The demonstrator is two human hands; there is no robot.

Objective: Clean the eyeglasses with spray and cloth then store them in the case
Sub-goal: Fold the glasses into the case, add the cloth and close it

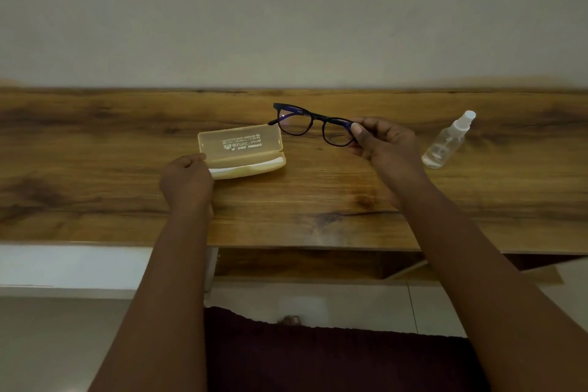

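Black-framed eyeglasses (310, 122) hang folded above the wooden table, held at their right end by my right hand (386, 141). To their left lies a translucent yellow case (241, 149) with its lid raised and a white cloth (270, 165) showing inside the lower half. My left hand (187, 178) grips the case's left end, thumb on the lid's corner. A clear spray bottle (447, 143) with a white nozzle lies tilted on the table to the right of my right hand, untouched.
The wooden table (286, 210) runs along a plain wall. Its front edge is close to my body, with a shelf and pale floor tiles below. A white surface (63, 264) adjoins the table at the lower left.
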